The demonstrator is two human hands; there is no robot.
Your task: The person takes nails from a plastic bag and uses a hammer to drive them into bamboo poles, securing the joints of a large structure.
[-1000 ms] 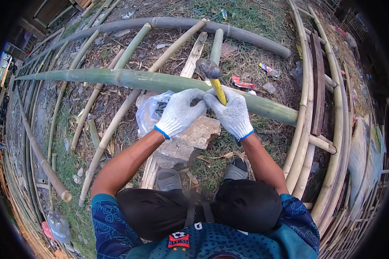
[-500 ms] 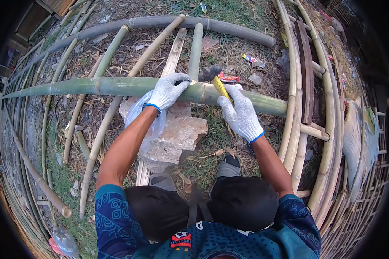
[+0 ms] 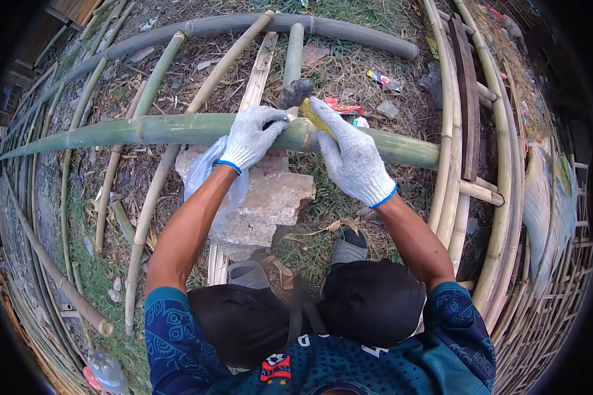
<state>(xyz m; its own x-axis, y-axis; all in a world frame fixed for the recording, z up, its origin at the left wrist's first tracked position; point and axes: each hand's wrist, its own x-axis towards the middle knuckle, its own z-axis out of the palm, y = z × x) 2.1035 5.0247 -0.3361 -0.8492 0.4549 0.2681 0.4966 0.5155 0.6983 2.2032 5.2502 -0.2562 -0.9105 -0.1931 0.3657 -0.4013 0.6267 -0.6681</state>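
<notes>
A long green bamboo pole (image 3: 165, 128) lies across the view, resting on a pale rock (image 3: 270, 201). My left hand (image 3: 254, 135), in a white knit glove, presses down on top of the pole near its node. My right hand (image 3: 349, 155), also gloved, grips the yellow handle of a hammer (image 3: 303, 99). The dark hammer head sits just beyond the pole, close to my left fingers. A clear plastic bag (image 3: 207, 174) hangs beside the rock under my left wrist.
Thinner bamboo poles (image 3: 155, 76) lie on straw and grass behind the green pole. A thick grey pole (image 3: 349, 33) arcs at the back. Curved bamboo strips (image 3: 468, 217) and a dark plank (image 3: 464, 99) stand at the right. My knees and sandals show below.
My left hand went from meeting the right hand to pressing on the pole. The hammer dropped to the pole, then lifted slightly; my right hand slid closer to the head.
</notes>
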